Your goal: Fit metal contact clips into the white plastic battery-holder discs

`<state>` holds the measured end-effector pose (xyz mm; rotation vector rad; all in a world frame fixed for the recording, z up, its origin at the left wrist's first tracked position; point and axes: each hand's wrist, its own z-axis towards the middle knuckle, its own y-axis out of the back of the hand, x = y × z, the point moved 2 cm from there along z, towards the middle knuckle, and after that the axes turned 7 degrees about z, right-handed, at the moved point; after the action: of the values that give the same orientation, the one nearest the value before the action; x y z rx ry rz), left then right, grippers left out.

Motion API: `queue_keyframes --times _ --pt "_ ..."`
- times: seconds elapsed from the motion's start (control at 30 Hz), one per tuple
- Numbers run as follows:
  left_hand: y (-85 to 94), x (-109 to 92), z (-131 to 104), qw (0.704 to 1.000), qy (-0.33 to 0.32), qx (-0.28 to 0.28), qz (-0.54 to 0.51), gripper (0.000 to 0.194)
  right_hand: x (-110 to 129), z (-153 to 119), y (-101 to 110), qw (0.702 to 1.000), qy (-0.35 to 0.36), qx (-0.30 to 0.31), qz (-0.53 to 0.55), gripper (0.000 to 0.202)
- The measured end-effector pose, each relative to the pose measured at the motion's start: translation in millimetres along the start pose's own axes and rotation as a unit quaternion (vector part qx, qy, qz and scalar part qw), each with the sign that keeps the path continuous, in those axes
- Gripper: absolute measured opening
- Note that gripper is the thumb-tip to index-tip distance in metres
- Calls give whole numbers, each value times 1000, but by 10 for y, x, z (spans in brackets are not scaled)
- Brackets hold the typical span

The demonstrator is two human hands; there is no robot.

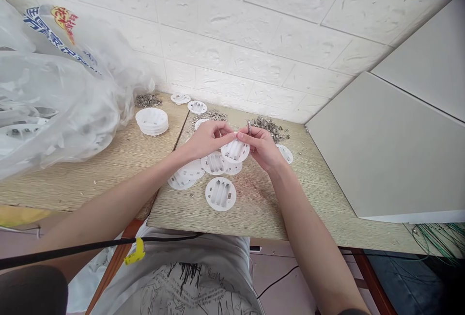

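Note:
A round white plastic battery holder (235, 151) with three parallel slots is held slightly above the tabletop. My left hand (212, 138) pinches its upper left edge, fingers closed and thumb stretched toward the right. At the upper right edge, my right hand (262, 146) is closed on the same holder with thumb and forefinger. A narrow shiny metal piece (249, 128) stands up at the right fingers; its kind cannot be made out. Beneath and beside my hands lie more holders, one overlapping (214, 163) and one separate (221, 194) nearer my body, with metal contacts showing in its slots.
A stack of white discs (151, 121) stands on the left. Heaps of small metal parts (271, 128) lie along the wall. A clear plastic bag (72, 97) with more discs bulges at far left. Grey panels (374, 150) bound the right side. A black cable (90, 246) crosses in front.

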<state>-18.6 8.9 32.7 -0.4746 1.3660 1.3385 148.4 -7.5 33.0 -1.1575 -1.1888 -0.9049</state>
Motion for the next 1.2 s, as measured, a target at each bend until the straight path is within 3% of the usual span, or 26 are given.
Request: queue_keyframes --times 0.23,0.5,0.83,1.0,1.2 --pt "-4 35 2 1000 1 -1 -2 37 9 -1 5 1000 4 -3 3 31" --pt "-33 -33 -16 990 29 53 -125 36 41 -13 -13 1000 0 14 26 30" --pt "-32 6 -4 994 13 55 -98 32 50 -19 -14 1000 0 11 28 30" --pt "-6 -29 22 999 0 43 -5 29 66 -34 32 1000 -3 -7 -21 33" --pt "-77 -106 86 982 -8 77 170 8 93 -19 104 999 18 11 -25 31"
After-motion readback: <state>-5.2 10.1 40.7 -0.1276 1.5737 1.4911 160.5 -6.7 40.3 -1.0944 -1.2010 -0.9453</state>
